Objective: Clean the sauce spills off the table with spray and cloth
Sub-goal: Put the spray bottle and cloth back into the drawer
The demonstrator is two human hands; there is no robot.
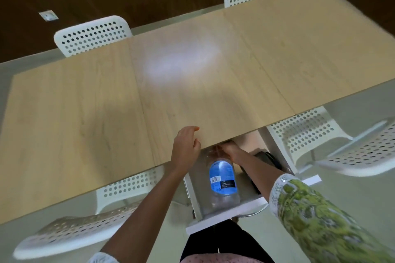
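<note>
Spray bottle [222,179] at lower centre sits gripped at its neck by our right hand [229,149] — left hand [185,147] released on the worktop [85,102] edge — so we judge fetching underway, lifting next.

Clear blue-labelled spray bottle [222,179] in open drawer [230,211]

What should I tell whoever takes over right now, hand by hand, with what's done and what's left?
Left hand: resting open on the near table edge, holding nothing.
Right hand: reaching under the table edge at the top of the spray bottle, which sits in a white shelf unit; fingers partly hidden, so its grip is unclear.
Cloth: not in view.
Done: no sauce spills visible on the tabletop.
Left: cannot confirm whether the bottle is coming out or going back.
</note>
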